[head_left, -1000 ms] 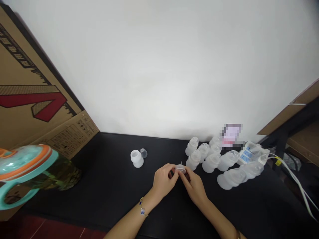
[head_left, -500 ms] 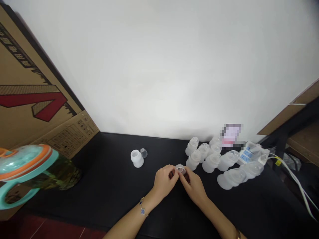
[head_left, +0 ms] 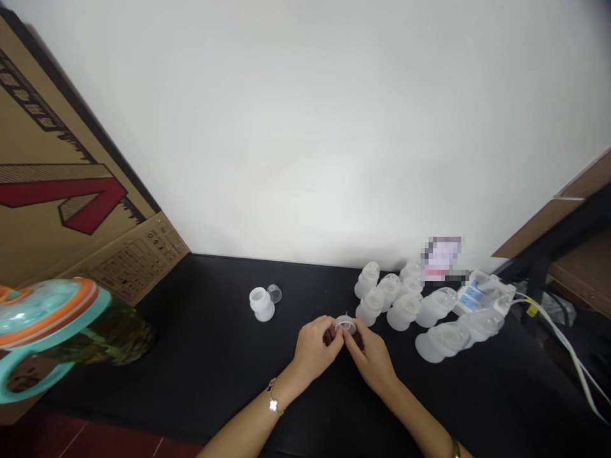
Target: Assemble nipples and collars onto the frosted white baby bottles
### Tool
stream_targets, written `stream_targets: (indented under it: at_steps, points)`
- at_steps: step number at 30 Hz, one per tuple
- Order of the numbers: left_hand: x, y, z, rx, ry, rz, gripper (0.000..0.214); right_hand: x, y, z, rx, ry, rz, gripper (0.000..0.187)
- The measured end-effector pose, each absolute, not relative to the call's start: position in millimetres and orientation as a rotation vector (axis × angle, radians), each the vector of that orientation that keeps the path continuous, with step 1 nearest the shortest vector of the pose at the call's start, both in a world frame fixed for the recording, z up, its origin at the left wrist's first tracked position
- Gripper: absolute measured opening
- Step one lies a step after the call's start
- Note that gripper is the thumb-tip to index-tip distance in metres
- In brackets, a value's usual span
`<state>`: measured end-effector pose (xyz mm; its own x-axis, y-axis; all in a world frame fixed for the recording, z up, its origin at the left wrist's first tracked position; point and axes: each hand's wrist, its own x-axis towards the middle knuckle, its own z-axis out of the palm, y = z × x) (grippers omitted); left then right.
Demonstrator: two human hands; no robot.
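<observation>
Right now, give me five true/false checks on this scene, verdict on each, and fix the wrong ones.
1. The left hand and right hand both have fingers on one small translucent piece. True.
2. A clear cap is next to the open white bottle. True.
3. That bottle is lying on its side. False: it stands upright, mouth uncovered.
4. The pitcher is to the right of both hands. False: the pitcher is at the far left, by the cardboard box.
5. A bracelet with a charm is on the left wrist. True.
</observation>
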<state>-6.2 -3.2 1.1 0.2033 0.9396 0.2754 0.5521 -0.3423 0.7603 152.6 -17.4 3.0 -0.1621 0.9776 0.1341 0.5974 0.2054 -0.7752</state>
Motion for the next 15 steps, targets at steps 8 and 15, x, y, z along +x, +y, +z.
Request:
stream_targets:
  at_steps: [8,15]
  points:
    - [-6.2,-3.4,0.2,1.975,1.408,0.999,0.022,152.4,-17.1,3.7,-1.473,-1.846,0.785,0.028]
    - [-6.2,-3.0,0.2,1.984,1.424,0.991,0.022,153.2,-17.6,0.6,-1.446,-1.856,0.749,0.028]
